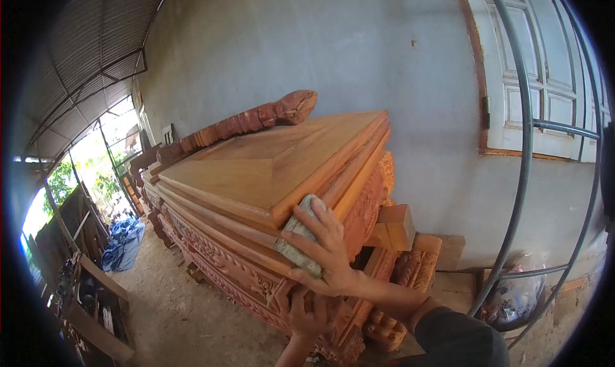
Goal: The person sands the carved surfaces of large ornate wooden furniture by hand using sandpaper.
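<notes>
A long carved wooden casket with a stepped lid stands along a grey wall. My right hand presses a grey folded sanding pad against the moulded edge at the lid's near corner. My left hand rests lower down on the carved base of the casket, fingers spread against the wood, holding nothing. A reddish carved piece lies along the far side of the lid.
A curved metal frame stands at the right in front of a white window. A wood block sits beside the casket's end. Blue cloth and wooden crates lie at the left on the dirt floor.
</notes>
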The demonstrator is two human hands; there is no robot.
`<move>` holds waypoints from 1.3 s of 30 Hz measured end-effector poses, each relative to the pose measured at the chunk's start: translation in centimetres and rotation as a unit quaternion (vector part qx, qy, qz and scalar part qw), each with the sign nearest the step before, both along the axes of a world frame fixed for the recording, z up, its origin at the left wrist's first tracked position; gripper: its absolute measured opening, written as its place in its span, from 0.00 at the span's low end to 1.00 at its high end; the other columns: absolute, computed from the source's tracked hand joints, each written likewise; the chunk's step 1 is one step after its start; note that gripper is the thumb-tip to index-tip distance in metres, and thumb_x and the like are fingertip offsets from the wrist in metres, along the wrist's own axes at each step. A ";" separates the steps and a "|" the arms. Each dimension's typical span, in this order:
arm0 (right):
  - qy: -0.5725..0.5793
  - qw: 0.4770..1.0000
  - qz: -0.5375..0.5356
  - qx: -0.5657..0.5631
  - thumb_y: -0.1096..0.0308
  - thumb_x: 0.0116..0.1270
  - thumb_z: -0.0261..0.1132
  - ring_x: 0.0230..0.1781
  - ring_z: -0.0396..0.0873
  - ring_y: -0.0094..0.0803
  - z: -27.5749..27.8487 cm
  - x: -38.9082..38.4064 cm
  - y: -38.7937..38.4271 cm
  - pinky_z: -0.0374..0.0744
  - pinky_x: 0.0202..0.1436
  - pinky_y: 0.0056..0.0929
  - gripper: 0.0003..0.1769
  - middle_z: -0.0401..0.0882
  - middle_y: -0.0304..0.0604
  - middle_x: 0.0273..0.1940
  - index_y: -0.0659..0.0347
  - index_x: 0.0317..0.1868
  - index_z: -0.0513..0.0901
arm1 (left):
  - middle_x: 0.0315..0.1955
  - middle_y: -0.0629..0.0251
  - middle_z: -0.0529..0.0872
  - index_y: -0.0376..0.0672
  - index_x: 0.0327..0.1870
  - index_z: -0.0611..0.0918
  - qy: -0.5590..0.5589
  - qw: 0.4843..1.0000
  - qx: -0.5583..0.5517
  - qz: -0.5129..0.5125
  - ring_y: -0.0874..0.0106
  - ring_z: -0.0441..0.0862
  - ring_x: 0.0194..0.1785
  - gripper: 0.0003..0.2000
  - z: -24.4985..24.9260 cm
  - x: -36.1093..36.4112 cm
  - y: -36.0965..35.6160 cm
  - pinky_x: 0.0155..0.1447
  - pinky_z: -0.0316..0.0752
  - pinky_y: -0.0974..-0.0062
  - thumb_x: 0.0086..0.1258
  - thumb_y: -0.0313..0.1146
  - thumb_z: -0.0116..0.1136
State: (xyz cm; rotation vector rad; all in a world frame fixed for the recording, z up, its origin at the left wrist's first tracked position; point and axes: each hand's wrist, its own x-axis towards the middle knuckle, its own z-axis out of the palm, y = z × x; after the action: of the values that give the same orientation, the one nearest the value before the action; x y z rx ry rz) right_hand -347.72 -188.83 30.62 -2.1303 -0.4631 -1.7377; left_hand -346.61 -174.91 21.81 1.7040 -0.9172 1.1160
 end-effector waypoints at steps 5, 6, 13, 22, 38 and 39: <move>0.032 0.997 -0.003 -0.063 0.38 0.71 0.57 0.81 0.46 0.55 1.2 1.8 -6.9 0.44 0.78 0.60 0.35 0.58 0.51 0.77 0.51 0.70 0.74 | 0.49 0.57 0.76 0.43 0.39 0.83 -0.091 0.995 0.020 -0.024 0.58 0.74 0.52 0.08 1.3 1.2 0.4 0.54 0.68 0.58 0.62 0.34 0.66; 0.038 0.998 -0.029 -0.029 0.44 0.71 0.59 0.80 0.47 0.55 1.6 2.6 -9.5 0.46 0.78 0.58 0.33 0.58 0.51 0.77 0.50 0.71 0.72 | 0.49 0.58 0.76 0.45 0.39 0.84 -0.128 0.992 0.003 -0.013 0.57 0.74 0.53 0.09 2.1 1.2 0.5 0.56 0.65 0.58 0.60 0.35 0.66; 0.079 0.983 -0.066 0.151 0.48 0.76 0.55 0.79 0.50 0.52 3.7 8.7 -27.9 0.52 0.79 0.49 0.30 0.59 0.53 0.76 0.51 0.73 0.69 | 0.55 0.49 0.70 0.43 0.40 0.83 -0.108 0.992 0.021 0.058 0.53 0.71 0.57 0.06 10.2 1.8 -3.4 0.60 0.67 0.52 0.64 0.31 0.62; 0.075 0.944 -0.114 0.301 0.41 0.74 0.54 0.78 0.55 0.49 5.7 17.6 -45.4 0.56 0.78 0.43 0.33 0.61 0.53 0.75 0.48 0.73 0.70 | 0.39 0.57 0.80 0.39 0.39 0.79 -0.159 0.986 0.040 0.022 0.63 0.78 0.31 0.04 9.8 3.7 -2.4 0.46 0.77 0.65 0.69 0.27 0.53; -0.034 0.934 -0.053 0.351 0.52 0.78 0.53 0.77 0.57 0.48 1.1 15.3 -36.5 0.55 0.79 0.40 0.30 0.63 0.56 0.74 0.59 0.73 0.69 | 0.35 0.56 0.70 0.42 0.37 0.78 -0.179 0.979 -0.058 0.073 0.60 0.70 0.43 0.03 8.0 4.1 -3.5 0.59 0.71 0.58 0.68 0.30 0.56; -0.028 0.928 -0.062 0.367 0.51 0.78 0.53 0.78 0.54 0.48 0.2 14.7 -33.6 0.52 0.80 0.41 0.30 0.61 0.56 0.75 0.59 0.73 0.68 | 0.58 0.43 0.67 0.39 0.43 0.80 -0.177 0.983 -0.011 0.055 0.51 0.67 0.65 0.07 7.5 4.2 -2.7 0.67 0.66 0.51 0.66 0.29 0.59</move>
State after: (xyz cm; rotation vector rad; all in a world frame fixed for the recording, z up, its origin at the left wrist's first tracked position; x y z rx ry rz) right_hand -332.99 -222.41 30.84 -1.5854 0.2928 -1.6757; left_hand -342.43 -177.61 29.34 1.5806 -1.0312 1.5314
